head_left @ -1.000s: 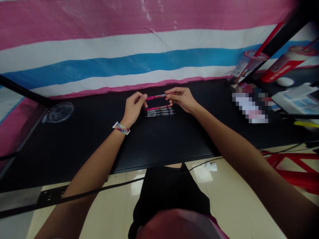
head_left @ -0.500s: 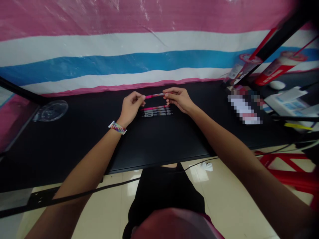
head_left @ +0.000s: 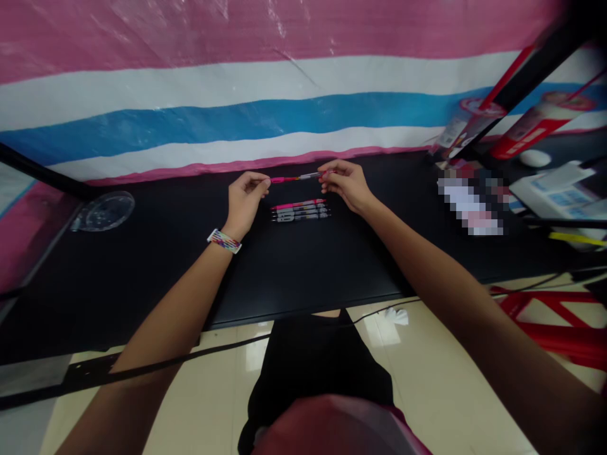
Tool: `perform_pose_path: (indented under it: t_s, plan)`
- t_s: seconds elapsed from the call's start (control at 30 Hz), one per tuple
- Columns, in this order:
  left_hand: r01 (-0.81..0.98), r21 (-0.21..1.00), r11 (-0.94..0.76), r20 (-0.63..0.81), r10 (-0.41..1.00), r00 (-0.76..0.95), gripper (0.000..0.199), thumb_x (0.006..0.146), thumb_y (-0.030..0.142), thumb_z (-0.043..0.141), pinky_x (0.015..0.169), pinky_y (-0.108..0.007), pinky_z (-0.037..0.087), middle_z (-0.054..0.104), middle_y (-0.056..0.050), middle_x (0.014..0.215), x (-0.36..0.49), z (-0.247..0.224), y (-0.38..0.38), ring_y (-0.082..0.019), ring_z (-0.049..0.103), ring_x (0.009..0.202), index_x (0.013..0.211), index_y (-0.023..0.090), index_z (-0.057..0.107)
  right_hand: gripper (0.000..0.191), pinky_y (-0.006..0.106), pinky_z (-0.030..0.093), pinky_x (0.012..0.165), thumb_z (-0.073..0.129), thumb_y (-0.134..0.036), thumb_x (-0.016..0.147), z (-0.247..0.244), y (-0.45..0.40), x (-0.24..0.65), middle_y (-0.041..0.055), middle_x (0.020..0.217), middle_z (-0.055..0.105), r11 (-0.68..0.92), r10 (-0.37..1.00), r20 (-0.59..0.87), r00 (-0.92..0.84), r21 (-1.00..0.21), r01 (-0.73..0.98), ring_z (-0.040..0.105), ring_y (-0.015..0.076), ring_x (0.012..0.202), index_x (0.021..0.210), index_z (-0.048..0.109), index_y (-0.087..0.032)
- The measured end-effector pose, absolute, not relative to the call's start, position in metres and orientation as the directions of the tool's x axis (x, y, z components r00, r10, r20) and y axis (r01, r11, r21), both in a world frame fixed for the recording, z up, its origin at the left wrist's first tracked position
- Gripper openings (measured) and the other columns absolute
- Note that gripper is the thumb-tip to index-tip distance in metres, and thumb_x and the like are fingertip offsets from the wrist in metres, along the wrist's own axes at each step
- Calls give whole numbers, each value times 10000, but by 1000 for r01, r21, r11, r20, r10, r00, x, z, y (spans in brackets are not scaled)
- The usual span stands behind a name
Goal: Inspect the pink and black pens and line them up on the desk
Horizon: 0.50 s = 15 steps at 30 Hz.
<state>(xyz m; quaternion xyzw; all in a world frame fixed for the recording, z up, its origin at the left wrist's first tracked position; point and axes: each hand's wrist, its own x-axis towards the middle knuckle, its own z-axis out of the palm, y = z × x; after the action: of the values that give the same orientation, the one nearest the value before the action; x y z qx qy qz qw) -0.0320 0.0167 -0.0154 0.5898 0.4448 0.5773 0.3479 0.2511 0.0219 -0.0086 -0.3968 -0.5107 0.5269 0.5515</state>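
A pink-and-clear pen (head_left: 298, 178) stretches sideways between my two hands above the back part of the black table (head_left: 294, 272). My left hand (head_left: 247, 197) pinches its pink end between thumb and fingertips. At the other end, my right hand (head_left: 348, 186) grips the pen with thumb and forefinger, which partly cover that tip. Just in front, several pens (head_left: 300, 211) lie side by side in a row. The farthest of the row is pink; the nearer ones look grey and clear with dark tips.
A clear plastic lid (head_left: 110, 211) lies at the left. To the right stand two drink cups (head_left: 469, 126) with red straws, beside a white rounded object (head_left: 535, 158) and a white-and-blue box (head_left: 564, 193). A striped sheet (head_left: 237, 120) hangs behind the table. A red stool (head_left: 554, 322) is below right.
My left hand has shifted slightly left toward the pen's very end, and my right hand slightly right, so more of the pen shows. The row of pens lies unchanged.
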Motion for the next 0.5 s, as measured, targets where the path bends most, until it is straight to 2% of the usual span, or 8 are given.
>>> perform_pose_path:
  t_s: [0.1, 0.2, 0.3, 0.43, 0.5]
  plan:
    - [99, 933, -347, 355, 933, -68, 98, 884, 197, 827, 710, -253, 593, 790, -27, 852, -33, -18, 18, -143, 733, 770, 969, 240, 852, 152, 314, 625, 703, 871, -246, 803, -10, 25, 253, 15, 810, 739, 161, 986, 166, -16, -969, -189, 672, 144, 696, 934, 799, -222]
    - [112, 931, -348, 356, 932, -61, 118, 910, 193, 807, 703, -259, 597, 811, -43, 883, -32, -18, 17, -150, 746, 783, 1004, 237, 863, 127, 305, 618, 687, 846, -212, 801, -10, 25, 255, 15, 790, 736, 175, 984, 178, 4, -963, -204, 669, 141, 685, 922, 806, -220]
    - [146, 921, -360, 366, 930, -18, 52, 960, 266, 812, 698, -257, 588, 801, -43, 865, -29, -15, 13, -141, 726, 749, 958, 223, 842, 195, 317, 638, 704, 900, -243, 762, -8, 21, 252, 26, 811, 773, 136, 984, 157, -89, -970, -200, 701, 152, 696, 936, 817, -214]
    - [233, 876, -422, 420, 905, 61, 495, 1099, 497, 693, 638, -274, 528, 639, -10, 639, -26, -7, 5, -129, 608, 596, 693, 216, 659, 319, 352, 675, 755, 978, -312, 717, -4, 12, 246, 57, 867, 817, 59, 964, 106, -243, -979, -194, 736, 172, 730, 978, 837, -194]
    - [270, 850, -452, 445, 891, 89, 578, 1125, 553, 635, 630, -286, 512, 569, 1, 589, -26, -4, 2, -131, 567, 566, 655, 220, 594, 316, 352, 678, 760, 980, -315, 726, -4, 9, 245, 55, 880, 821, 50, 966, 101, -240, -976, -210, 734, 168, 736, 988, 845, -199]
